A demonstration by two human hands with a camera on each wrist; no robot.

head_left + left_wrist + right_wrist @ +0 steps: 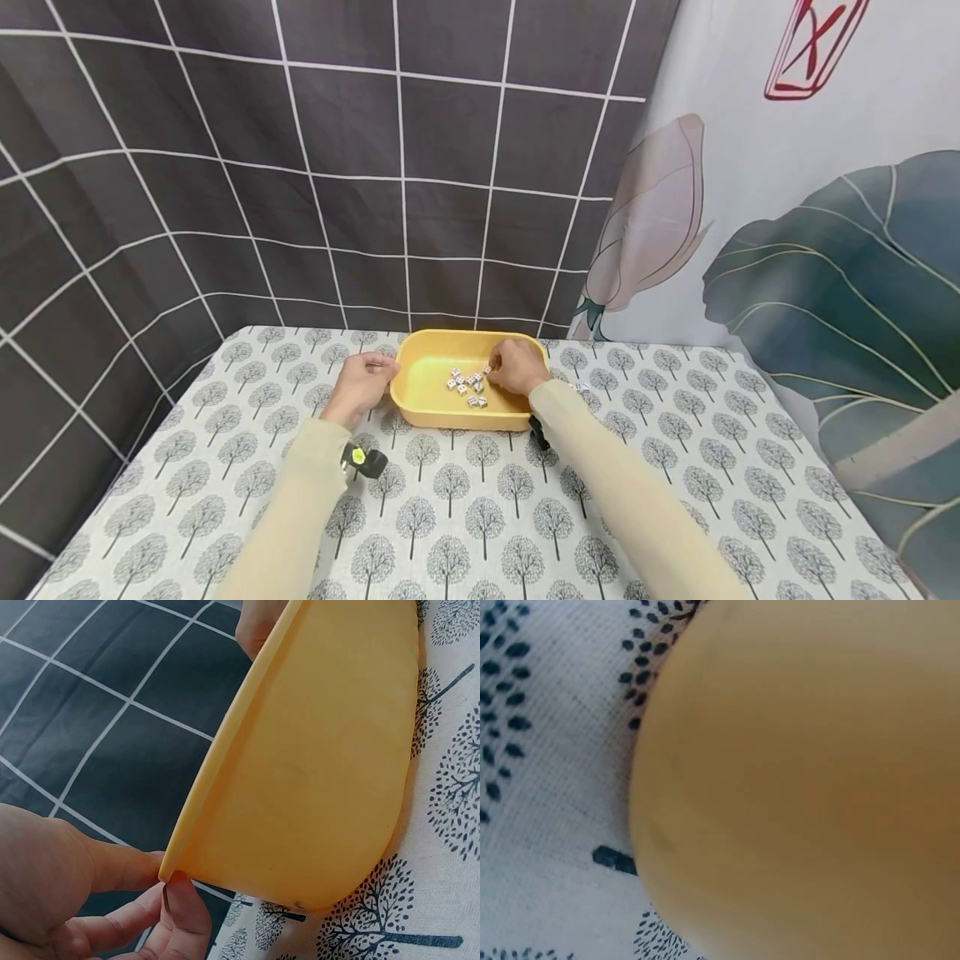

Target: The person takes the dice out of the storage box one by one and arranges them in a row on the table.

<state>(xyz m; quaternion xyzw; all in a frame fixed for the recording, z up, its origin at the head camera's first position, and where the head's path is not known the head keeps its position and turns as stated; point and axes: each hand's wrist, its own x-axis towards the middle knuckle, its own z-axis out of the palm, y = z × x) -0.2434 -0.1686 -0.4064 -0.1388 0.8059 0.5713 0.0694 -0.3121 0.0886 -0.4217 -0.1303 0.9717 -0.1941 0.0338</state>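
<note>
Sleeves point(288, 500) cross the bench point(502, 454); near the far edge and curtain point(442, 125), left fingers point(189, 909) pinch the tray point(420, 379); whether right fingers point(501, 360) grip dice point(461, 388) is unclear.

**Smooth plastic, matt weave**

The yellow basin point(457, 419) looked like moulded plastic, smooth all over, with a soft sheen on its inner floor and a duller, satin outside. The dice point(482, 402) appeared to be plastic, too small to judge for gloss. The tree-print cloth point(450, 483) showed a matt, slightly coarse weave. The dark grid hanging point(345, 208) and pale floral hanging point(750, 167) looked like matt, rippled fabric; the sleeves point(292, 508), plain matt cloth.
</note>
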